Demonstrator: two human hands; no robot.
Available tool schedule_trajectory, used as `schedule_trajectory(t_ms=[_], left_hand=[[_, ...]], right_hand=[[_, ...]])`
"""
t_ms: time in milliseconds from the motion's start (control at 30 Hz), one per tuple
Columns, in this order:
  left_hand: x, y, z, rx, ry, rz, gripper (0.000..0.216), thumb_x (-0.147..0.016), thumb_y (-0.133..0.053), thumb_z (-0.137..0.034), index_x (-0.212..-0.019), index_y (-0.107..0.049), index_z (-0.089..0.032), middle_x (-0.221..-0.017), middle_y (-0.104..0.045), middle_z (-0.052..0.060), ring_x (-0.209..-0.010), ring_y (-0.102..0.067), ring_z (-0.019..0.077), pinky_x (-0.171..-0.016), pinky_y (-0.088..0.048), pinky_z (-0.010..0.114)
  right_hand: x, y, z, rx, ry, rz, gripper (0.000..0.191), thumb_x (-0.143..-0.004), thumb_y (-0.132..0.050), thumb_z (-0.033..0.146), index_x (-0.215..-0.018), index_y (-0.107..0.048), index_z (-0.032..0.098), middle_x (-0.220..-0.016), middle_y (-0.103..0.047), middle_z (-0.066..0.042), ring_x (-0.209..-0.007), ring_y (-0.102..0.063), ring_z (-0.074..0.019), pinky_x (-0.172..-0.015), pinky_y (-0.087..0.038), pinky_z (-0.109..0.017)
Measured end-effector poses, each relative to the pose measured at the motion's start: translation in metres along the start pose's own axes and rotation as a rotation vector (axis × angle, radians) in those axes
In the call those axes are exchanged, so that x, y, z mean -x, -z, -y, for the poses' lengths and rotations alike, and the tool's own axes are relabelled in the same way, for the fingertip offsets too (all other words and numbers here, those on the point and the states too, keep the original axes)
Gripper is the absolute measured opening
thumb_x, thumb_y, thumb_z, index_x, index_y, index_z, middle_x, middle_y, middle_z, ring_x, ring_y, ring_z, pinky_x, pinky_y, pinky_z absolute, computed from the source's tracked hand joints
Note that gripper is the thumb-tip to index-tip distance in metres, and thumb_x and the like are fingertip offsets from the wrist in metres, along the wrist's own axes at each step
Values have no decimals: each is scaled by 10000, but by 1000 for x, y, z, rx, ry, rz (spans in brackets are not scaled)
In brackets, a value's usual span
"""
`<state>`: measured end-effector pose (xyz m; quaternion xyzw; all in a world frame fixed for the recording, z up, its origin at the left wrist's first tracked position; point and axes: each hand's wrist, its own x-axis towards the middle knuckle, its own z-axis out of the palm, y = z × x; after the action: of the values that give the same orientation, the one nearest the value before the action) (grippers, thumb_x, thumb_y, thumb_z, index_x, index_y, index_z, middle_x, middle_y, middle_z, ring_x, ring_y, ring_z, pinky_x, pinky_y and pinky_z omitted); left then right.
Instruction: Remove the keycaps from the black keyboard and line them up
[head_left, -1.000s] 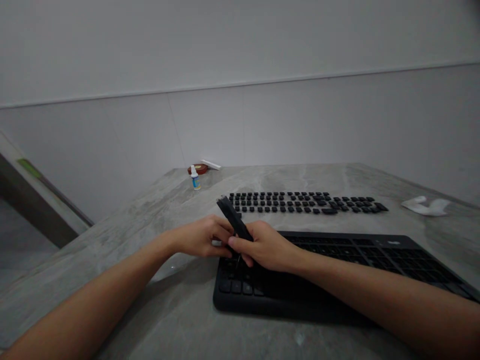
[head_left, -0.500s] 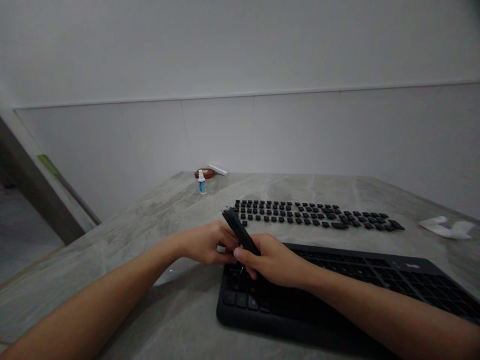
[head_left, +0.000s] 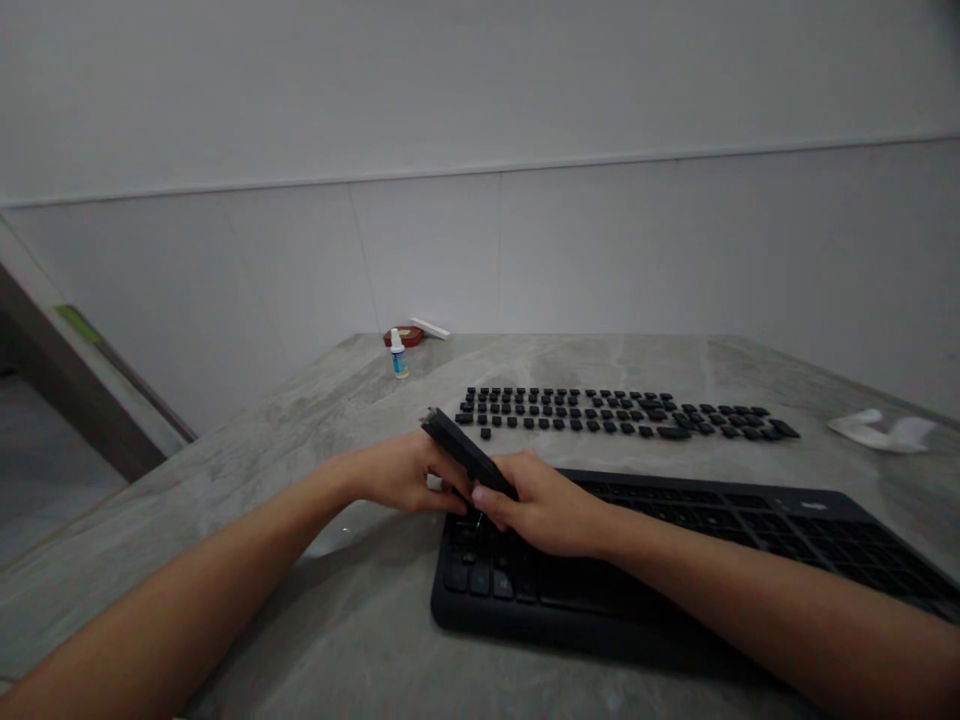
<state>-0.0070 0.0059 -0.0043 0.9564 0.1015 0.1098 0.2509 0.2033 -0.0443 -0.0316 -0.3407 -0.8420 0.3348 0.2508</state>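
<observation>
Right grip [head_left: 551, 505]: I have it wrapped around the black tool [head_left: 459, 445].
Keyboard [head_left: 697, 510]: just beneath it.
Left grip [head_left: 409, 473]: I can't tell.

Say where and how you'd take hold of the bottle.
Probably around the labelled body of the bottle, below its white top, coming from the near side with fingers left and right. It stands upright and narrow on the table, and the reddish-brown object behind it would hamper an approach from the far side.
</observation>
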Motion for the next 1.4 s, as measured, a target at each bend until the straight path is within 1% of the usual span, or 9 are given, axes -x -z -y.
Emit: schedule_trajectory(t_ms=[133, 233, 333, 400, 567, 800, 1067, 1233, 1400], left_hand=[[0, -1, 5, -9, 13, -2, 143, -881, -611, -147, -938, -741, -161, -902, -741, 53, -780, -658, 144, -741, -503, 218], [1, -3, 10, -27, 43, -4, 150, -891, -601, -173, -960, -734, -165, -898, -717, 46, -761, -629, 132, -715, -484, 210], [4, -3, 15, -60, 109, -22, 117, -881, -615, -207, -906, -721, -165, -774, -657, 15, -685, -575, 118, -660, -453, 206], [5, -2, 17, -79, 153, -47, 107, -865, -637, -239, -855, -697, -152, -693, -595, -8, -635, -535, 107, -611, -423, 195], [4, -2, 20, -74, 197, -69, 173, -849, -658, -312, -862, -656, -139, -691, -573, -17, -620, -516, 102, -573, -401, 183], [4, -3, 21, -56, 155, -23, 209, -900, -593, -296, -796, -665, -130, -655, -540, -9, -614, -504, 105, -582, -402, 195], [4, 0, 15, -100, 121, -24, 136, -889, -600, -252, -880, -698, -158, -720, -573, 4, -656, -509, 110, -619, -416, 201], [6, 2, 10, -118, 150, -54, 140, -864, -633, -275, -827, -659, -143, -699, -544, -6, -647, -515, 108, -610, -417, 199], [5, 7, 4, -118, 165, -63, 186, -820, -684, -274, -743, -591, -132, -686, -539, -14, -624, -516, 102, -604, -420, 203]], right_hand=[[-2, 0, 0, 89, 36, 6, 236, -958, -448, 299, -806, -539, 144, -656, -482, 11, -617, -439, -124, -637, -339, -263], [-2, 1, 1, 150, 65, 12, 208, -963, -434, 284, -849, -541, 147, -770, -557, -19, -736, -502, -164, -762, -352, -331], [0, 3, 0, 160, 99, 11, 173, -958, -442, 276, -909, -549, 149, -886, -604, -50, -855, -540, -206, -841, -344, -387], [1, 3, -1, 137, 122, 22, 179, -961, -436, 276, -898, -545, 149, -866, -606, -47, -841, -548, -200, -851, -353, -389], [1, 0, -5, -15, 232, 26, 157, -960, -419, 242, -861, -511, 162, -780, -592, -24, -754, -557, -158, -758, -412, -305], [-3, -5, -8, -71, 181, 38, 136, -969, -436, 279, -951, -479, 151, -731, -528, 8, -660, -499, -129, -655, -399, -267], [-4, -9, -10, -85, 158, -13, 160, -958, -454, 284, -1032, -501, 150, -842, -521, -24, -758, -472, -152, -707, -407, -290], [-1, -5, -9, -131, 178, 19, 164, -966, -441, 299, -913, -495, 154, -757, -523, -1, -687, -485, -131, -668, -407, -268], [4, 1, -10, 29, 186, -14, 102, -931, -480, 227, -909, -536, 144, -826, -575, -37, -757, -519, -163, -721, -403, -301]])
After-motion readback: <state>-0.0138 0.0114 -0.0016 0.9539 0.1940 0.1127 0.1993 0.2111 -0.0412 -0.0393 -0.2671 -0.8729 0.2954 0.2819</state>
